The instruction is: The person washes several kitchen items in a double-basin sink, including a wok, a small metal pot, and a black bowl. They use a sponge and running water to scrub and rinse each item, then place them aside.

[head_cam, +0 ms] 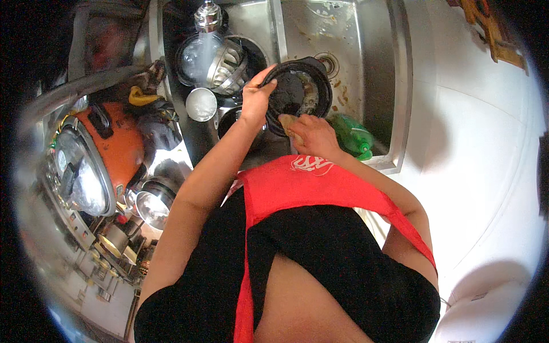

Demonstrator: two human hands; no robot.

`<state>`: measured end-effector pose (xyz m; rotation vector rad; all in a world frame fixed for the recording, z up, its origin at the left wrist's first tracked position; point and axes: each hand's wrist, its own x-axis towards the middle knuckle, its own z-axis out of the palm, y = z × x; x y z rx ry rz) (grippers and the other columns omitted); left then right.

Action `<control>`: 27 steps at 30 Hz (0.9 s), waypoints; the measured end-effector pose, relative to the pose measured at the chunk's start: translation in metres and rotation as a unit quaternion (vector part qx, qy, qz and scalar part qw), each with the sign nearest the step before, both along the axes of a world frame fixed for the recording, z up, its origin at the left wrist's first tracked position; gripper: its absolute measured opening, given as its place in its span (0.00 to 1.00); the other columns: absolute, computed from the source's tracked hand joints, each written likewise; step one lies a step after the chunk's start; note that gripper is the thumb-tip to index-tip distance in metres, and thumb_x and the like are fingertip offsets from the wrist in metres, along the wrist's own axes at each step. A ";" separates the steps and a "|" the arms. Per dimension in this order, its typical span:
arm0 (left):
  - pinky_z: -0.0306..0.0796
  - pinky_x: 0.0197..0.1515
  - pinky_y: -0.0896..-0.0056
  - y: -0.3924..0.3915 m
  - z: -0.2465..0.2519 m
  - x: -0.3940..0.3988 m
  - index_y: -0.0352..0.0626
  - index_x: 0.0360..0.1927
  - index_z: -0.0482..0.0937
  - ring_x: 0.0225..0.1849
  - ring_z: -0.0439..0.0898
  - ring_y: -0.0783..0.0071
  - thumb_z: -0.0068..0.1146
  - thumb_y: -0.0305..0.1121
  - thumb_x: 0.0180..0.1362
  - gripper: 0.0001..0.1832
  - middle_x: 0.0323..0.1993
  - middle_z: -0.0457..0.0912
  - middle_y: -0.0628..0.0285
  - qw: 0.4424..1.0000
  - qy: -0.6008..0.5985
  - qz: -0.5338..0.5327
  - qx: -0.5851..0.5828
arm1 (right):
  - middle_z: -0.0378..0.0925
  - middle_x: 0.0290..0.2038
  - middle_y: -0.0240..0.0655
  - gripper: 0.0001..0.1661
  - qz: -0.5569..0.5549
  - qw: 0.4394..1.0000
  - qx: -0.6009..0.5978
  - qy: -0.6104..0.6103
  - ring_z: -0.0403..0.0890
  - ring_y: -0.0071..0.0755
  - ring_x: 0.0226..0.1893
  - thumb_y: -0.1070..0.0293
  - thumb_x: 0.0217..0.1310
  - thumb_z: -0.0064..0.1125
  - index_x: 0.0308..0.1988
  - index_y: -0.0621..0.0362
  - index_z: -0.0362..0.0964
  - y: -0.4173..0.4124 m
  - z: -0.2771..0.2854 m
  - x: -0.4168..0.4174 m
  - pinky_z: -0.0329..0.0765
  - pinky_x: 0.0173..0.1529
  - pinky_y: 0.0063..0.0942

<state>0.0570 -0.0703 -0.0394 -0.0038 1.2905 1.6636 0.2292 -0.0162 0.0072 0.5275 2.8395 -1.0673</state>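
Observation:
My left hand grips the rim of a round black pot, tilted over the divider between two steel sink basins. Wet residue or suds line the inside of the pot. My right hand presses a yellowish sponge or cloth to the pot's near rim. Left of the pot, water runs from a metal faucet onto a steel strainer-like utensil in a water-filled vessel. A white-looking round cup with a handle stands nearer. Beside my right hand lies a green plastic bottle.
The right basin has a drain and brown food scraps. On the left stand a large orange vessel with a shiny metal lid and a steel bowl. A white wall is at the right.

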 end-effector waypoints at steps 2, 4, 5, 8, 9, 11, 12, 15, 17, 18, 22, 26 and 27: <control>0.69 0.52 0.76 -0.004 -0.003 -0.002 0.39 0.53 0.75 0.45 0.77 0.76 0.47 0.16 0.55 0.20 0.46 0.79 0.64 1.000 -0.013 0.002 0.002 | 0.72 0.36 0.36 0.19 0.039 0.998 0.052 -0.004 0.74 0.42 0.38 0.69 0.45 0.55 0.43 0.47 0.73 0.009 0.013 0.004 0.71 0.41 0.40; 0.68 0.52 0.76 -0.006 -0.003 -0.004 0.39 0.53 0.75 0.46 0.76 0.76 0.47 0.15 0.55 0.21 0.46 0.79 0.64 1.000 0.001 -0.009 -0.004 | 0.73 0.38 0.36 0.23 0.078 0.994 0.079 -0.017 0.75 0.41 0.39 0.70 0.48 0.54 0.49 0.46 0.71 0.033 0.024 0.014 0.70 0.42 0.40; 0.68 0.52 0.76 -0.007 -0.003 -0.004 0.39 0.52 0.75 0.46 0.76 0.76 0.47 0.15 0.55 0.21 0.47 0.79 0.64 1.000 0.007 -0.012 -0.007 | 0.74 0.38 0.36 0.25 0.107 0.986 0.117 -0.057 0.75 0.40 0.39 0.70 0.49 0.53 0.51 0.46 0.70 0.048 0.028 0.016 0.69 0.42 0.40; 0.66 0.54 0.76 -0.008 -0.010 -0.004 0.38 0.52 0.75 0.48 0.75 0.75 0.47 0.13 0.52 0.22 0.47 0.78 0.64 0.999 0.027 -0.023 -0.024 | 0.73 0.42 0.35 0.25 0.152 0.951 0.256 -0.087 0.74 0.38 0.41 0.71 0.50 0.52 0.52 0.48 0.69 0.087 0.029 0.011 0.68 0.44 0.38; 0.66 0.55 0.76 -0.007 -0.012 -0.005 0.38 0.52 0.75 0.49 0.75 0.75 0.47 0.13 0.51 0.23 0.47 0.78 0.64 0.999 0.027 -0.028 -0.027 | 0.73 0.43 0.35 0.25 0.161 0.945 0.275 -0.076 0.74 0.37 0.42 0.71 0.50 0.52 0.51 0.49 0.69 0.099 0.026 0.005 0.68 0.44 0.37; 0.65 0.55 0.76 -0.007 -0.012 -0.007 0.38 0.52 0.75 0.49 0.75 0.75 0.46 0.12 0.49 0.25 0.47 0.78 0.64 0.997 0.062 -0.043 -0.027 | 0.72 0.46 0.35 0.24 0.179 0.931 0.315 -0.036 0.73 0.36 0.43 0.70 0.50 0.52 0.51 0.50 0.69 0.117 0.023 -0.014 0.67 0.46 0.36; 0.65 0.56 0.76 -0.007 -0.011 -0.009 0.38 0.52 0.75 0.50 0.75 0.75 0.46 0.11 0.47 0.26 0.47 0.78 0.64 0.995 0.081 -0.051 -0.028 | 0.72 0.47 0.35 0.24 0.188 0.924 0.334 -0.007 0.73 0.35 0.44 0.70 0.50 0.52 0.50 0.50 0.69 0.123 0.023 -0.028 0.67 0.46 0.35; 0.63 0.57 0.76 -0.005 -0.004 -0.012 0.38 0.52 0.75 0.51 0.74 0.74 0.45 0.10 0.44 0.28 0.49 0.77 0.63 0.992 0.100 -0.074 -0.035 | 0.70 0.51 0.36 0.24 0.204 0.915 0.346 0.031 0.72 0.35 0.45 0.69 0.50 0.50 0.51 0.49 0.68 0.121 0.018 -0.055 0.65 0.50 0.36; 0.63 0.57 0.76 -0.006 -0.009 -0.014 0.38 0.52 0.75 0.51 0.74 0.73 0.43 0.10 0.44 0.28 0.50 0.76 0.61 0.990 0.121 -0.071 -0.027 | 0.67 0.55 0.37 0.25 0.198 0.922 0.330 0.037 0.71 0.35 0.47 0.70 0.52 0.48 0.54 0.47 0.67 0.110 0.015 -0.066 0.64 0.56 0.40; 0.63 0.57 0.76 -0.006 -0.010 -0.014 0.38 0.52 0.75 0.51 0.74 0.72 0.43 0.10 0.44 0.29 0.50 0.76 0.61 0.988 0.136 -0.075 -0.020 | 0.67 0.55 0.37 0.25 0.196 0.926 0.318 0.054 0.70 0.36 0.48 0.70 0.53 0.48 0.53 0.50 0.67 0.106 0.010 -0.069 0.62 0.59 0.42; 0.65 0.56 0.76 -0.003 -0.016 -0.011 0.37 0.51 0.75 0.50 0.75 0.73 0.44 0.10 0.48 0.26 0.48 0.79 0.60 0.984 0.162 -0.066 0.027 | 0.69 0.47 0.35 0.24 0.224 0.925 0.296 0.085 0.70 0.36 0.48 0.69 0.53 0.47 0.52 0.54 0.67 0.079 0.001 -0.080 0.60 0.60 0.43; 0.66 0.56 0.76 0.001 -0.009 -0.008 0.36 0.50 0.75 0.49 0.76 0.73 0.43 0.10 0.49 0.24 0.47 0.79 0.61 0.996 0.074 -0.045 0.012 | 0.71 0.40 0.35 0.19 0.215 0.932 0.270 0.112 0.72 0.35 0.44 0.68 0.53 0.48 0.48 0.52 0.69 0.069 -0.006 -0.082 0.65 0.51 0.37; 0.66 0.55 0.76 0.001 -0.009 -0.008 0.35 0.50 0.75 0.49 0.76 0.74 0.42 0.09 0.48 0.25 0.48 0.79 0.61 0.996 0.078 -0.044 0.009 | 0.70 0.39 0.34 0.21 0.210 0.939 0.260 0.084 0.72 0.35 0.43 0.69 0.52 0.49 0.49 0.51 0.69 0.072 0.000 -0.081 0.65 0.50 0.37</control>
